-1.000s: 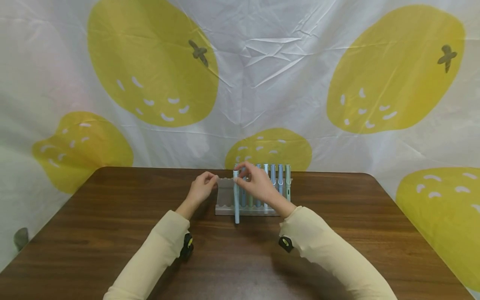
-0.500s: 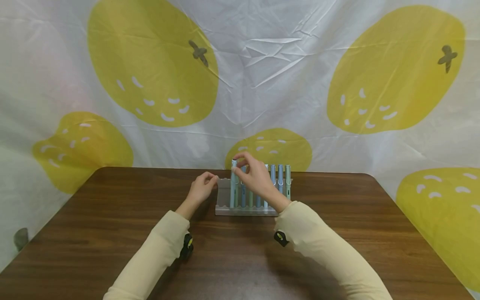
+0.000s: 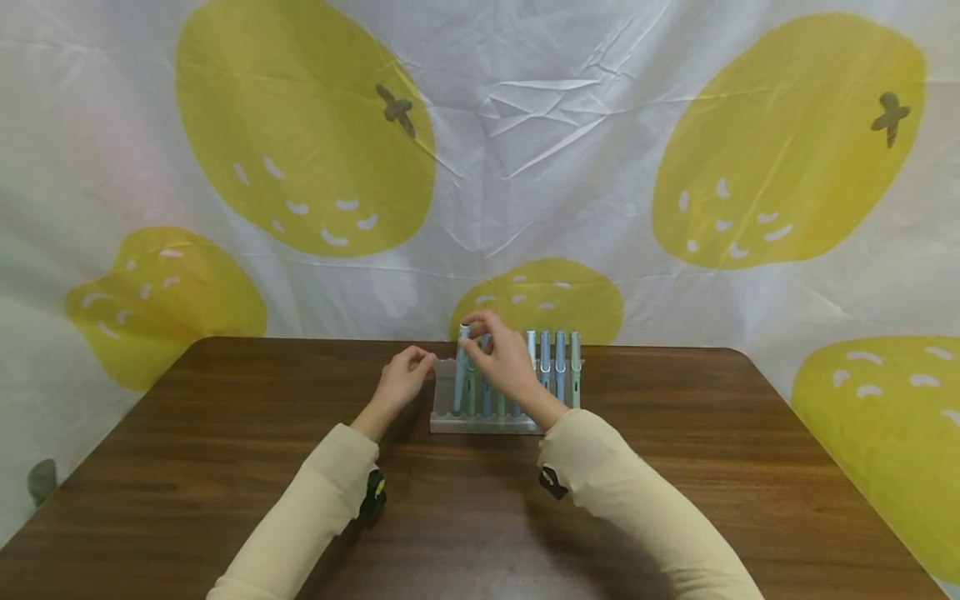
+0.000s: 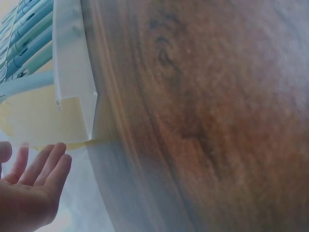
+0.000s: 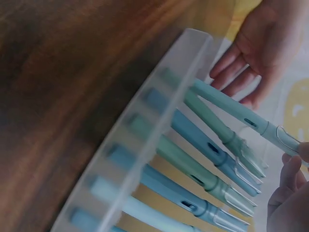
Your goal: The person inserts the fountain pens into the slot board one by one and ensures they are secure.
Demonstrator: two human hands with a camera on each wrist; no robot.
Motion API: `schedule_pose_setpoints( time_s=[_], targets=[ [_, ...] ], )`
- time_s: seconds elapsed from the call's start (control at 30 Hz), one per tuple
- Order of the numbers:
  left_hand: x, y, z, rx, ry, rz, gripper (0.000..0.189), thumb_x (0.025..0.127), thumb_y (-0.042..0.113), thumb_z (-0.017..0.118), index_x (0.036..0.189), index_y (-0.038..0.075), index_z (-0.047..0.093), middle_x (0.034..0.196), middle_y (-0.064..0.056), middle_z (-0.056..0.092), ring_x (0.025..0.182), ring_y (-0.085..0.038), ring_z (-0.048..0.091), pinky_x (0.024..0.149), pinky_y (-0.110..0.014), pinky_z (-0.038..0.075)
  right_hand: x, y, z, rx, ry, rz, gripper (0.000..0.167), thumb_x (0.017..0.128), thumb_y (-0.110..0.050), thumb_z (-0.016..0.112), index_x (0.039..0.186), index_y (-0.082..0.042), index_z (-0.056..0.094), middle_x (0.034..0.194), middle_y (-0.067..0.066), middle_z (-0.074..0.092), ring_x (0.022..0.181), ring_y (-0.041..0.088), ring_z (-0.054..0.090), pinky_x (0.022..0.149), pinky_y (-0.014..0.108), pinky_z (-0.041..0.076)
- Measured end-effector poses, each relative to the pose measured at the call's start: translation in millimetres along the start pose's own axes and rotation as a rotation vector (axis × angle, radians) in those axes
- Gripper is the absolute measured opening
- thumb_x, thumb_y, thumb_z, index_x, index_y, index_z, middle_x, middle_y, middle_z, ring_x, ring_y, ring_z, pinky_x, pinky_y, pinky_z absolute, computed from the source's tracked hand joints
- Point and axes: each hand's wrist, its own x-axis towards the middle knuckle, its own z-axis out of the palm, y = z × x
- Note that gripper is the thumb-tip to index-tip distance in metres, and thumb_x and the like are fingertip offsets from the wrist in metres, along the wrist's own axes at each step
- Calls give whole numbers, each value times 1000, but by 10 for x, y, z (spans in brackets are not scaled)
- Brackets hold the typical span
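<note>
My right hand (image 3: 501, 357) pinches a light blue capped pen (image 3: 461, 379) near its top, between thumb and fingers. In the right wrist view this pen (image 5: 231, 105) has a wire clip and a small barrel window, and its lower end is at the front lip of a clear pen rack (image 5: 190, 46). Several blue and green pens lean side by side in the rack's slots, the nearest a green pen (image 5: 210, 116). My left hand (image 3: 402, 380) has thumb and index fingertips together at the rack's upper left corner, its other fingers loosely extended.
The rack stands near the far edge of a dark wooden table (image 3: 465, 517). Behind hangs a white cloth (image 3: 525, 183) printed with yellow fruit. Both wrists carry small black cameras.
My right hand has raised the pen from in front of the rack, then carried it left and back to a slot left of the other pens. The left hand stays at the rack's corner.
</note>
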Motion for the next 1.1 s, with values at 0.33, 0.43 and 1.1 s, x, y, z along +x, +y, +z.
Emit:
schedule_pose_setpoints(
  time_s=[0.33,0.43,1.1],
  targets=[
    [-17,4,-4,-5,-3,5,26,91,21,49,96,-3,57,93,-21,62,88,-31,60,79,-39,44,-89,34,66,-4,-1,-42,24,83,-11,62,105,-8,55,82,5,64,41,6,42,37,22,34],
    [-18,4,-4,-3,-4,6,26,91,21,48,96,-3,57,93,-21,62,88,-31,60,79,-39,44,-93,40,71,0,-10,-39,23,83,-11,62,105,-7,56,82,6,65,41,6,43,38,22,35],
    [-5,-12,-3,7,-15,16,29,92,23,48,100,-4,56,95,-20,62,89,-31,59,79,-40,44,-90,126,85,-318,-199,-26,53,80,-27,66,127,-17,43,65,-8,47,45,6,39,38,22,32]
  ],
)
